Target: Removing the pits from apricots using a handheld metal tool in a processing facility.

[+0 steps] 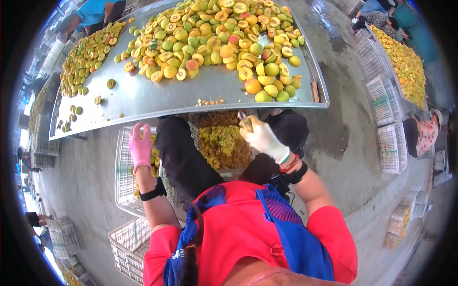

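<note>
My left hand [140,146], in a pink glove, is raised over the white plastic crate [123,178] beside my left leg, fingers apart and holding nothing visible. In a pale work glove, my right hand [263,137] grips a small tool [242,116] with a metal end, just below the table edge; its exact kind is unclear. Ahead, the metal table [161,98] bears a large heap of halved and whole peach-like fruits [211,39]. Between my knees stands a crate of cut fruit pieces [223,143], yellow in the middle and browner around.
A wooden-handled tool [315,91] lies at the table's right edge. Small pits [209,102] lie near the front rim. Stacked crates [130,237] stand behind my left side. Another fruit table [399,59] and more crates [390,146] are at right. People work at other tables.
</note>
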Tool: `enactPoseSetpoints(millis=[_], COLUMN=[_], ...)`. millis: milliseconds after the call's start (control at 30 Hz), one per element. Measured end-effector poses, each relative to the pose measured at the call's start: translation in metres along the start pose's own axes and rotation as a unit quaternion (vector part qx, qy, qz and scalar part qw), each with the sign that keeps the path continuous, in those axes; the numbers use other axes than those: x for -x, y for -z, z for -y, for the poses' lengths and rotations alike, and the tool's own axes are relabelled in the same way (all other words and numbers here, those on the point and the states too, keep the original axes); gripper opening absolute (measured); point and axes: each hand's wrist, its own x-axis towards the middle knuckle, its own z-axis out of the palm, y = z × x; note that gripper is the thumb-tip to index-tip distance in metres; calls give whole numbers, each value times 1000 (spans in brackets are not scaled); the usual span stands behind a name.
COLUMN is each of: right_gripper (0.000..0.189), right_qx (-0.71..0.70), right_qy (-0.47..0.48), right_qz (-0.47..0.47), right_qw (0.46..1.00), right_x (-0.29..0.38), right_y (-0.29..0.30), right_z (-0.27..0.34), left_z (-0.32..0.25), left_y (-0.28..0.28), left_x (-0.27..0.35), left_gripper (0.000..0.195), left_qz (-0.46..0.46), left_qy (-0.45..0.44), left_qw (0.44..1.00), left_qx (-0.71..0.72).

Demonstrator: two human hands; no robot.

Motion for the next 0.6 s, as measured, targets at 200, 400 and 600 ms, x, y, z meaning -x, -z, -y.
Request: enactPoseSetpoints(millis=[200,400,600], right_gripper=[33,33,34], right_qx=[12,243,370], right_qy=[-51,-67,-148], right_qz=[-82,-191,-229], right_qw=[995,949,888], right_x=[-63,-141,-204], right_y=[69,148,211], right_z=[-12,-77,-181], left_z=[-40,-38,36], left_y=[-27,-72,-133], left_x=[-81,-193,-295], left_gripper=[48,67,83], left_qz=[48,53,36], left_qy=[-107,-124,24], left_qw=[993,991,998], left_qx=[31,-11,-44])
